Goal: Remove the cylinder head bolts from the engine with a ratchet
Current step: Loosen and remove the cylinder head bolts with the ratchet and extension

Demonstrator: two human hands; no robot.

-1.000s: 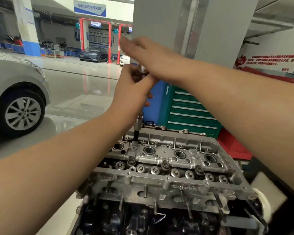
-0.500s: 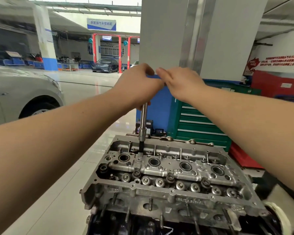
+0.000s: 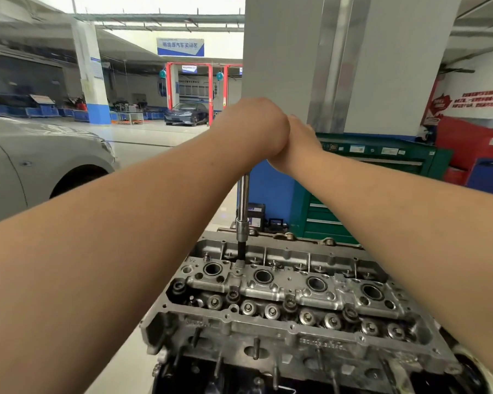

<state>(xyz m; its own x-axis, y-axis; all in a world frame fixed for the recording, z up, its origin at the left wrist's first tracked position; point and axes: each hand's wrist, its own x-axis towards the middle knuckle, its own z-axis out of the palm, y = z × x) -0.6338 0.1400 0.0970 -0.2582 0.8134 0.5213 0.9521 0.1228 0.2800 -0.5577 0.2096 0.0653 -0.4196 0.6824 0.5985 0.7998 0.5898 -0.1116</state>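
Ratchet (image 3: pixel 264 163) first: its head sits out of sight under your two hands, which meet at the top of the tool, just above the middle of the view. Your left hand (image 3: pixel 251 129) is fisted over the top, seen from the back, so its fingers are curled round the hidden head as far as I can judge. Your right hand (image 3: pixel 296 146) presses against it from 3 o'clock; its fingers are hidden behind the left, so I cannot tell how they lie.

From the hands the extension bar (image 3: pixel 244 200) drops straight toward 6 o'clock, its long axis close to upright. It ends in a chrome collar and a dark socket (image 3: pixel 241 250). That socket stands in a bolt well on the far row of the cylinder head (image 3: pixel 296 288), near the left end, between the first two round plug bores. The bolt itself is hidden down the well.

So the turning axis is that upright bar. Your left hand sits right on it; the right lies just beside it, better placed to swing the handle.
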